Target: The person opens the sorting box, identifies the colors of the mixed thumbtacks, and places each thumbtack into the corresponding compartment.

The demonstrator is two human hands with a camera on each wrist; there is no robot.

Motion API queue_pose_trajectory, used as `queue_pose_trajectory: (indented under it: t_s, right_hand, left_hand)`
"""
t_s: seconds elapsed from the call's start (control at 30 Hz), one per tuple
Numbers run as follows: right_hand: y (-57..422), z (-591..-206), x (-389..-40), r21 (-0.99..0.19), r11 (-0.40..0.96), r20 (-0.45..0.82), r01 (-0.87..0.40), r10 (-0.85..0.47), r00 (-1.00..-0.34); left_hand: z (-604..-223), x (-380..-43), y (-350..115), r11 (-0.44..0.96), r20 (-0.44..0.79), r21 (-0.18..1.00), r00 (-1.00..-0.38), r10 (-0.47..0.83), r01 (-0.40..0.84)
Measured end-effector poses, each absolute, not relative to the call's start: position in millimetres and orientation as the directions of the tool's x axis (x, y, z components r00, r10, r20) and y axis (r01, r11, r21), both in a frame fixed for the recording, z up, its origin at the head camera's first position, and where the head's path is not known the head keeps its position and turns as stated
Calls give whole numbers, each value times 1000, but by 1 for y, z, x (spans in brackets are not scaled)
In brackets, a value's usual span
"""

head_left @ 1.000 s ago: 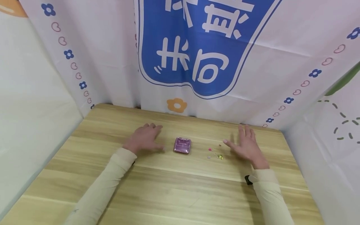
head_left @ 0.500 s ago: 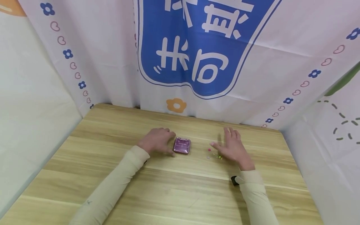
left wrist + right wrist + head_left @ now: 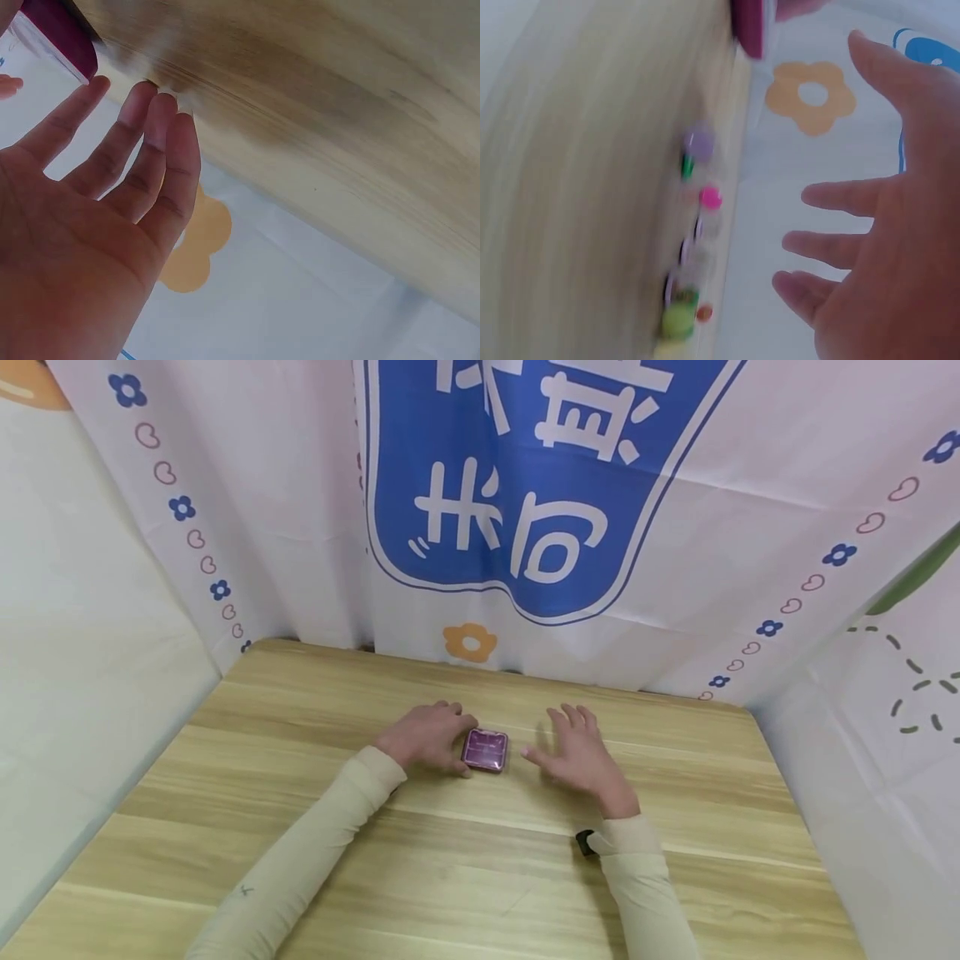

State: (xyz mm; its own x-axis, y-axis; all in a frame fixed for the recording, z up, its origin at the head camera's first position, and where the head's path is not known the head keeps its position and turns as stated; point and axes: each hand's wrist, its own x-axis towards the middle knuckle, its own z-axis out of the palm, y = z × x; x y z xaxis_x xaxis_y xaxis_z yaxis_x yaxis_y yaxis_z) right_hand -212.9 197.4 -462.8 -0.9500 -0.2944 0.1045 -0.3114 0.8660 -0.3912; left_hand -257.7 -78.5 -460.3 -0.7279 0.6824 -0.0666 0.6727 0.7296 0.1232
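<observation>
A small, flat purple case with a clear top lies on the wooden table. My left hand holds its left side, thumb at the front corner and index finger at the back corner. The left wrist view shows the index fingertip against an edge of the case. My right hand, fingers spread and holding nothing, hovers to the right of the case. Below it in the right wrist view lie several small beads, among them a pink bead, a purple bead and a yellow-green bead. My right hand hides them in the head view.
A white cloth with a blue printed sign hangs behind the table's back edge. More white sheets stand at the left and right sides.
My right hand has moved left over the beads toward the case. My left hand has moved right and reached the case's left side, while the case has stayed in place.
</observation>
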Motion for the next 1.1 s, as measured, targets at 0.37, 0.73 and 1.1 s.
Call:
queue_pose_trajectory:
  t_s: [0.37, 0.73, 1.1]
  right_hand:
    - [174, -463, -209, -421, 808, 128, -412, -397, -909]
    - [160, -462, -210, -451, 762, 138, -465, -455, -880]
    - [151, -457, -206, -482, 709, 149, -514, -512, -846]
  left_hand:
    - [-466, -260, -73, 705, -56, 181, -708, 704, 686]
    - [-470, -263, -73, 686, -32, 272, -706, 707, 675]
    - [-468, -260, -66, 649, -4, 336, -688, 726, 683]
